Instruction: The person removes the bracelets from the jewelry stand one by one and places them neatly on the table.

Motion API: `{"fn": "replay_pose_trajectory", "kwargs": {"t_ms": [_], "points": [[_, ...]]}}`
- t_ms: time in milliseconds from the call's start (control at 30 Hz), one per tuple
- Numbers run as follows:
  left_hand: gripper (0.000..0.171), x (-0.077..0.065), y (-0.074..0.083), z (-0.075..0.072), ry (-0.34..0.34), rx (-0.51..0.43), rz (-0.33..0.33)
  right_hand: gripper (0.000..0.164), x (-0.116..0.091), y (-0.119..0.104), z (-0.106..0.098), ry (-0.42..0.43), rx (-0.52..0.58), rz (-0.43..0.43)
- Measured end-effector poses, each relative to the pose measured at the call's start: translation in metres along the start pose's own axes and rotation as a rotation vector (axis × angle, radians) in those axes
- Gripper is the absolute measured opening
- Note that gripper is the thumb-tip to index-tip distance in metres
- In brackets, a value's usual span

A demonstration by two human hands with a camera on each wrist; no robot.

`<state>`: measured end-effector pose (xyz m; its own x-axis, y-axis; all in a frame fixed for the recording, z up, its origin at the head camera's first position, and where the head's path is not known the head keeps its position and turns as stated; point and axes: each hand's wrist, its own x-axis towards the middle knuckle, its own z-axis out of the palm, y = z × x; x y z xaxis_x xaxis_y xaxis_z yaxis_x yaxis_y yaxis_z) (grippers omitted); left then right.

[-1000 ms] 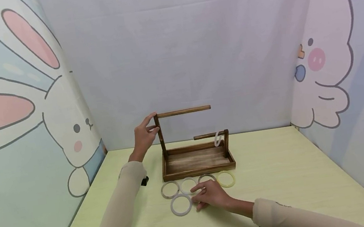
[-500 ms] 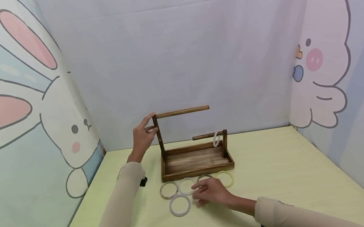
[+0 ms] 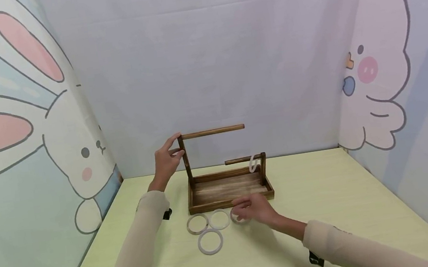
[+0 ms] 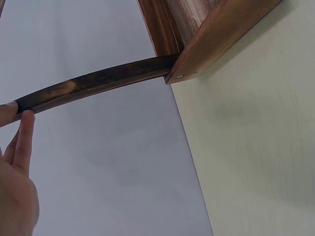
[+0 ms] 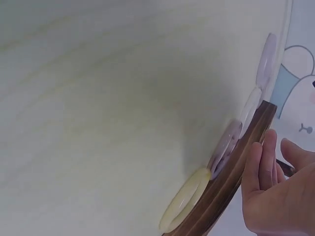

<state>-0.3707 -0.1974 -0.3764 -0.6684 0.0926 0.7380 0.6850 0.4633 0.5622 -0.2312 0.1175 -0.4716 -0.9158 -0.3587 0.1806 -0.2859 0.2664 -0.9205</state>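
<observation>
My left hand [image 3: 164,162] pinches the tall left post of a dark wooden bangle stand [image 3: 212,207] near its top, thumb and finger on opposite sides in the left wrist view. My right hand [image 3: 258,210] hovers at the tray's front edge with relaxed fingers, holding nothing. Beneath it lies a dark mottled bangle [image 3: 231,216], partly covered. A yellow bangle [image 5: 199,176] lies on the table in the right wrist view; the hand hides it in the head view. Further left are a white bangle [image 3: 220,229], a brownish-grey bangle [image 3: 188,225] and a lavender-grey bangle [image 3: 212,253].
A whitish bangle [image 3: 250,168] hangs on the stand's short lower bar [image 3: 236,161]. The long upper bar [image 3: 213,131] points right and carries nothing. Cloth walls with cartoon animals enclose the pale table [image 3: 322,200] at the back and sides.
My right hand has lifted and moved right and away from me, from beside the lavender-grey bangle to over the yellow and dark ones. The left hand keeps its grip on the post.
</observation>
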Motion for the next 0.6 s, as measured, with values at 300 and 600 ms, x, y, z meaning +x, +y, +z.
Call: {"fn": "replay_pose_trajectory", "kwargs": {"t_ms": [300,600], "points": [[0.066,0.0,0.0,0.0,-0.006,-0.003,0.001,0.03,0.013,0.0,-0.024,0.101,0.008,-0.009],[0.066,0.001,0.0,0.001,-0.003,-0.009,0.007,0.027,0.024,0.003,-0.046,0.236,-0.056,0.019]]}}
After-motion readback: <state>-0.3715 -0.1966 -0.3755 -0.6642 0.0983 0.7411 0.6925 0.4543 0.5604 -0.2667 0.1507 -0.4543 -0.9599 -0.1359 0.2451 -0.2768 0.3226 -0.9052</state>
